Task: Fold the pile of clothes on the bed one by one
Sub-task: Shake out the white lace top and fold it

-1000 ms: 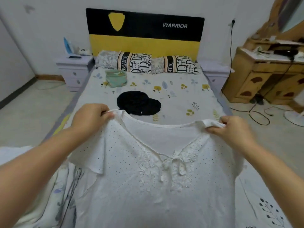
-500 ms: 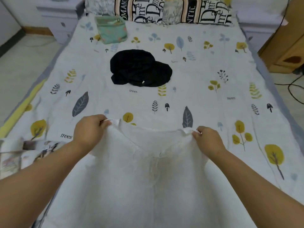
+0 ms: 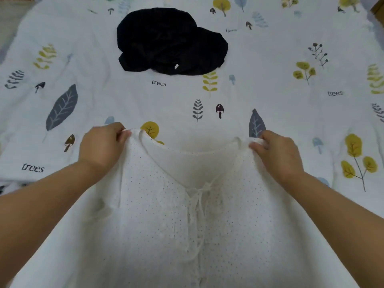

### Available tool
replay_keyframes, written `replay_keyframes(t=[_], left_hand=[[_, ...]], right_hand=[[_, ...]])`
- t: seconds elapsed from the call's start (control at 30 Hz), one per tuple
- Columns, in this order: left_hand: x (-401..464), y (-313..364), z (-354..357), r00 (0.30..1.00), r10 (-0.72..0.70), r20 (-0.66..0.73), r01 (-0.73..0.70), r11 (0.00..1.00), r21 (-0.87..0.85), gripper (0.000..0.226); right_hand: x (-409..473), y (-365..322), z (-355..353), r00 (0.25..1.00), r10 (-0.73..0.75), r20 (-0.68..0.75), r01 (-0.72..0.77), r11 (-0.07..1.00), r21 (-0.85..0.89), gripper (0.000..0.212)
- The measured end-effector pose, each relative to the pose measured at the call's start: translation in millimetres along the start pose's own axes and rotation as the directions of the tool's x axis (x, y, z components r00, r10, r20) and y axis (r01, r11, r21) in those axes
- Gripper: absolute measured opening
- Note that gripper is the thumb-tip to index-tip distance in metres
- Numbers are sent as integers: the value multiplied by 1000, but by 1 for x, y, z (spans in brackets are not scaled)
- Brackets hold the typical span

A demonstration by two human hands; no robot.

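Head view shows two hands, one white top and one black garment on a patterned bedsheet (image 3: 270,65). The left hand (image 3: 101,145) pinches the left shoulder of the white top (image 3: 187,225), fingers curled over the fabric edge; the right hand (image 3: 278,154) pinches the right shoulder the same way, fingers folded round a small bunch of cloth. Between the two grips the neckline sags in a shallow curve, with a V-shaped front opening and one tied string bow below it. The top is spread front side up, collar pointing away from the person toward the far end of the bed, hem toward the bottom edge of the picture; its long axis runs from the grips back toward the person's body. The fabric carries fine dark dots and, from the grips downward, covers the sheet. Whether the top lies fully flat or is slightly lifted at the shoulders cannot be told. Beyond the grips, well apart from the collar and slightly to the left, the black garment (image 3: 170,42) sits in a crumpled heap. Only bare sheet, printed with leaves, mushrooms and the word "trees", lies between heap and collar.
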State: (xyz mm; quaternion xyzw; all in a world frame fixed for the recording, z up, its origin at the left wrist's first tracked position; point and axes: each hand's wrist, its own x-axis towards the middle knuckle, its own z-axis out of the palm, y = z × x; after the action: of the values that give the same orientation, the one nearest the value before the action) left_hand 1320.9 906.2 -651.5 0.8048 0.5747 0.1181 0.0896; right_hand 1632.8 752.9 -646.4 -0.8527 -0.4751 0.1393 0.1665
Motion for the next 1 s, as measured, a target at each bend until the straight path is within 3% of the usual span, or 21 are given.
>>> replay_keyframes(t=[0.13,0.2,0.3,0.4,0.47,0.53,0.6,0.63,0.8,0.9,1.0], left_hand=[[31,-3,17,1000,-30,10,30,1000,-5,27],[35,-6,29,986,-129,106,134,990,-45,25],[25,-16,43,932,-229,280,258,963,-73,46],[9,-30,38,924,-269,271,305,947,-99,52],[3,-41,28,885,-316,343,364,928,-82,54],[-2,-50,17,827,-317,464,408,906,-108,39],[-5,-55,9,805,-290,518,399,910,-110,18],[-5,-57,5,813,-293,503,391,915,-99,12],[-3,-51,-11,896,-337,288,361,932,-31,19],[-6,-40,-22,971,-186,152,173,981,91,24],[-9,-25,-30,989,-70,129,39,973,226,29]], right_hand=[[37,-2,10,989,34,-143,-34,999,2,24],[44,0,23,991,104,-80,-106,994,-15,27],[37,11,38,979,193,59,-184,975,-125,33],[22,26,34,978,203,43,-196,972,-128,29],[14,35,23,967,244,76,-235,966,-108,31],[8,42,11,935,334,121,-325,942,-86,33],[3,45,2,901,393,186,-387,920,-69,20],[2,46,-2,894,399,205,-393,917,-70,11],[-4,33,-22,944,322,66,-321,947,-28,27],[-6,11,-31,968,251,-11,-251,959,-135,22],[-9,-12,-33,975,222,32,-209,951,-226,35]])
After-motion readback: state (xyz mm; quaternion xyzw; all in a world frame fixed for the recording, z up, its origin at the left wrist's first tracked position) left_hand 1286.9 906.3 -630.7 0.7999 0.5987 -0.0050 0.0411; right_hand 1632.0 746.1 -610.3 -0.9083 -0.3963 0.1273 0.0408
